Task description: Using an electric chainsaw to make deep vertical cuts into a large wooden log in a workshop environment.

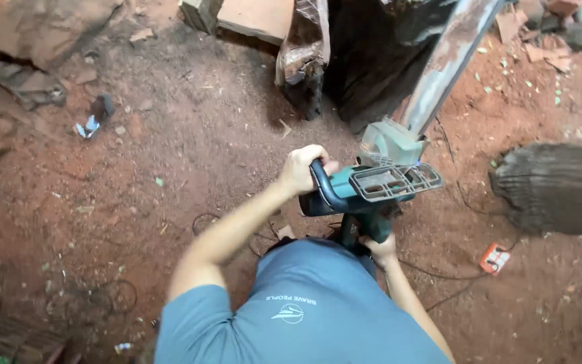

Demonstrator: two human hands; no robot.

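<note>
I hold a teal electric chainsaw [365,192] low over red dirt ground. My left hand [301,168] is closed around its black front loop handle. My right hand [382,249] grips the rear handle, close to my blue shirt. The saw's long grey guide bar [449,57] runs up and to the right, lying against a dark upright log [372,61]. The bar's tip is out of the frame.
A second weathered log [560,189] lies at the right. An orange plug box [494,259] and a thin black cable [439,275] lie on the dirt near my right arm. Rocks [35,27] sit at the upper left, a flat slab [257,17] at the top.
</note>
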